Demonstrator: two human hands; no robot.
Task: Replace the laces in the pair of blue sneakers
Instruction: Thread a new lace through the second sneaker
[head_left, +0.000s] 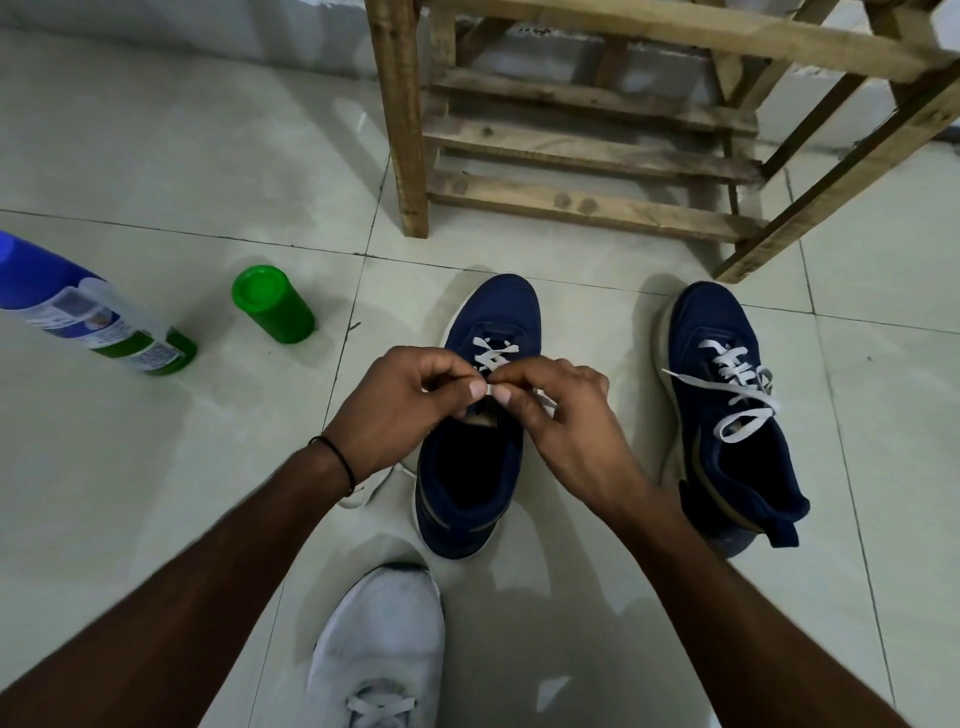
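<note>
**Q:** What do the two hands hold?

**A:** The left hand and right hand meet above the tongue of the near blue sneaker. It stands upright on the tiled floor in the middle of the view, toe pointing away. Both hands have curled fingers, and each pinches a short stretch of white lace between thumb and forefinger, with the thumb tips almost touching. The lace crosses the front eyelets; the eyelets nearer the collar are hidden behind the hands.

**Q:** Where is the other sneaker of the pair?

**A:** The second blue sneaker stands well apart, toward the right of the view, toe also pointing away. Its own lace runs through the eyelets, with a loose end and a loop lying across the upper.

**Q:** What surrounds the work?

**A:** A black band circles the left wrist. Beneath that wrist a loose white strip lies on the floor, just beside the near sneaker; whether it is a lace cannot be told. A white shoe sits nearest the camera, between the forearms. At the left stand a green cylinder and, near it, a blue-and-green bottle. A wooden frame stands beyond both sneakers
</note>
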